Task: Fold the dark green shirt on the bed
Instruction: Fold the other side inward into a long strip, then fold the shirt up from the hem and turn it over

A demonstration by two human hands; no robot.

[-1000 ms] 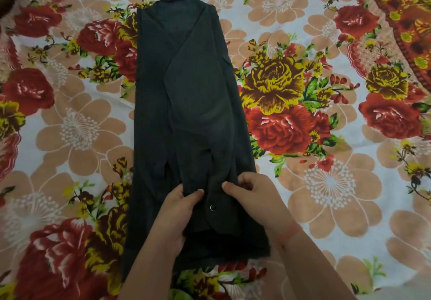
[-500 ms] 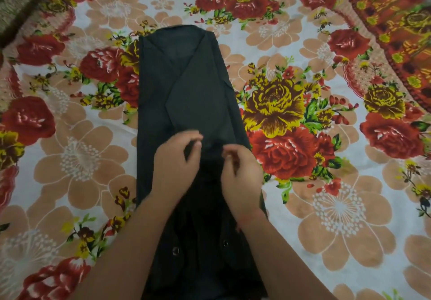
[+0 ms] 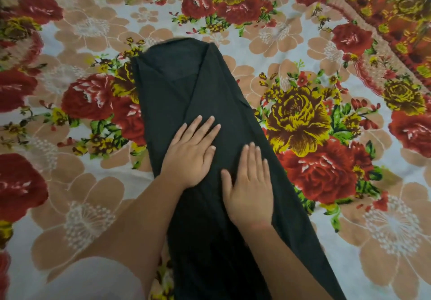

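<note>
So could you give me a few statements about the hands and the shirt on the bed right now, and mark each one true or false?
1. Both hands lie flat, palms down, on the dark green shirt. True: the left hand and the right hand rest on it with their fingers spread out.
2. The shirt is spread out to its full width. False: its sides are folded in, so it forms a long narrow strip.
3. The floral bedsheet shows on both sides of the shirt. True.
4. The right hand is pinching up a fold of cloth. False: it lies open on the fabric.
5. The left hand reaches farther up the shirt than the right. True.
</note>
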